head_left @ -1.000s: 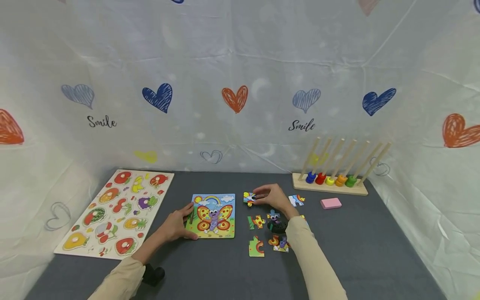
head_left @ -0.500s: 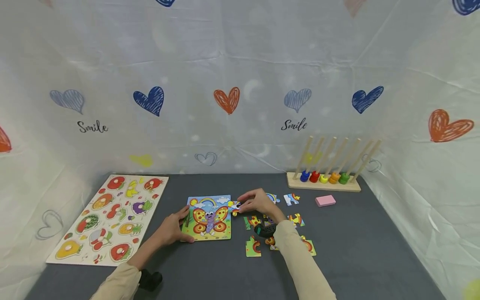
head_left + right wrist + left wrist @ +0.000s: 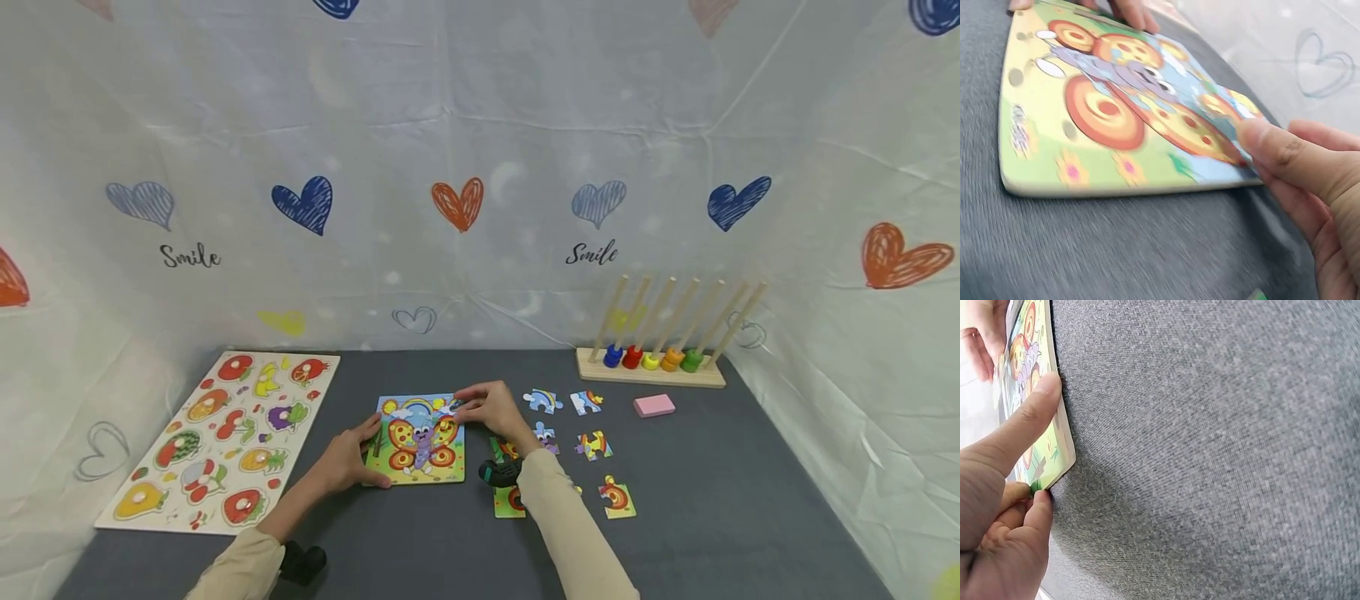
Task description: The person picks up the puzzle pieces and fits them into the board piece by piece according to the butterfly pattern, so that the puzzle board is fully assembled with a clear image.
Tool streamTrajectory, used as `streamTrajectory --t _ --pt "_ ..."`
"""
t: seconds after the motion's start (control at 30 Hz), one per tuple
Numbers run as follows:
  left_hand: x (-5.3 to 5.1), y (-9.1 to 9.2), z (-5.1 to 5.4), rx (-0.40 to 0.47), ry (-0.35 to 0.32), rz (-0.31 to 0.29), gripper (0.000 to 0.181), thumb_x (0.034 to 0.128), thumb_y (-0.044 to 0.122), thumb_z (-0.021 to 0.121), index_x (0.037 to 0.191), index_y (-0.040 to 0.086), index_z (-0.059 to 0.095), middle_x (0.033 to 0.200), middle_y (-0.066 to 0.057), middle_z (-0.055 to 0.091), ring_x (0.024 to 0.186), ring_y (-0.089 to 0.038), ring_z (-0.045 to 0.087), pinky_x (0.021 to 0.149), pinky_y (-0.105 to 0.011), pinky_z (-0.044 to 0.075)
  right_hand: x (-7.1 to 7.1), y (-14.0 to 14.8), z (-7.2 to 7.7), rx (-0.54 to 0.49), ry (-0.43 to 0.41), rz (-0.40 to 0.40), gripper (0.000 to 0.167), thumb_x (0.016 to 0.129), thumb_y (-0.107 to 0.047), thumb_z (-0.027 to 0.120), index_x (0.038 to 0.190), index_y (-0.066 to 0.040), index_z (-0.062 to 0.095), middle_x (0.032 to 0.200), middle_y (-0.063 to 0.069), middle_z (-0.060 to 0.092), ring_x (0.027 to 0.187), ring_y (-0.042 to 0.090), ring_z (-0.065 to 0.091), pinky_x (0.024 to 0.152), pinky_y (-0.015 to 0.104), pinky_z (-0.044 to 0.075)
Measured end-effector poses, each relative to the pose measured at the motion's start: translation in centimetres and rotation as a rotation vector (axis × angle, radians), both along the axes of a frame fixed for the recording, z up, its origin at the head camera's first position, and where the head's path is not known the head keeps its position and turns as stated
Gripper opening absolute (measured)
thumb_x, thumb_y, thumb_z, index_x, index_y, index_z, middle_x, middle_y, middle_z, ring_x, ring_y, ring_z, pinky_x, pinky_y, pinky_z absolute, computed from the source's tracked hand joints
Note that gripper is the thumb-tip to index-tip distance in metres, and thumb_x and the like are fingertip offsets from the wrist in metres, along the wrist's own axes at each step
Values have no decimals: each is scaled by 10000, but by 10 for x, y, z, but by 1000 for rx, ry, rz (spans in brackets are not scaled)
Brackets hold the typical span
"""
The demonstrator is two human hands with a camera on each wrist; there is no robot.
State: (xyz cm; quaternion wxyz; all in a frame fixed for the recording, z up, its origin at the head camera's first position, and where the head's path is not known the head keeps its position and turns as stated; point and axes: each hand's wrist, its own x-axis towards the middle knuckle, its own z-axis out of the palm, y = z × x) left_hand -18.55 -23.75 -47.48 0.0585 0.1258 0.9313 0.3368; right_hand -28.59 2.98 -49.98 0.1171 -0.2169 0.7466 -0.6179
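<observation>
A square butterfly puzzle board [image 3: 448, 472] lies on the dark table in the head view. My left hand [image 3: 345, 457] grips its left side, thumb at the near corner and fingers at the side edge. Over the board's upper right part, my right hand [image 3: 493, 410] pinches a small jigsaw piece [image 3: 1232, 103] between thumb and fingers. The piece sits tilted just above the printed picture; whether it touches the board, I cannot tell. Loose jigsaw pieces, including a rainbow one [image 3: 542, 401] and a wing one [image 3: 617, 499], lie right of the board. My right forearm covers some of them.
A large fruit puzzle board [image 3: 255, 379] lies at the left. At the back right stands a wooden peg rack [image 3: 652, 377] with coloured rings. In front of it lies a pink block [image 3: 654, 406]. Heart-printed cloth [image 3: 517, 275] hangs behind the table.
My right hand has carried the jigsaw piece left, from among the loose pieces to over the board's upper right. My left hand keeps its grip on the board. The head view has shifted slightly.
</observation>
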Motion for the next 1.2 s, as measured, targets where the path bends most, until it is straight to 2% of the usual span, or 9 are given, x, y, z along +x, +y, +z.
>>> streamTrajectory --t 0.17,0.33,0.4,0.77,1.0,1.2 --pt "1 1 -1 5 -17 11 999 627 227 908 1382 -156 377 1466 -291 339 1273 -450 424 961 -502 425 5 -16 -2 20 59 -23 294 793 18 743 1076 76 691 875 201 708 790 249 695 710 300 561" --pt "1 0 -1 4 -26 22 1001 621 226 911 1382 -154 382 1470 -285 338 1270 -444 432 950 -491 439 10 -33 -4 113 160 -64 288 807 -58 758 1081 18 711 843 110 701 813 206 664 738 276 531" --pt "1 0 -2 4 -27 25 1004 621 226 910 1385 -150 379 1473 -280 337 1271 -438 434 952 -487 439 13 -40 -4 140 172 -83 288 806 -81 767 1078 -2 719 838 83 700 828 192 659 736 278 526" --pt "-2 2 -4 -12 -27 38 1018 614 244 913 1393 -137 379 1465 -281 348 1239 -421 476 936 -476 455 17 -70 -7 175 182 -121 323 812 -112 773 1116 -26 709 945 76 713 899 199 650 756 283 529" --pt "-1 0 -1 -6 -30 49 1020 605 223 918 1391 -142 379 1456 -288 359 1225 -416 492 921 -465 470 19 -78 -3 151 185 -130 336 828 -53 744 1152 10 681 995 122 705 928 238 655 796 339 530" --pt "-1 0 -3 0 -17 40 1007 607 218 917 1383 -146 389 1457 -287 359 1239 -417 476 933 -470 456 21 -82 -5 122 213 -117 277 838 6 705 1112 41 682 971 156 699 902 265 660 779 328 532"
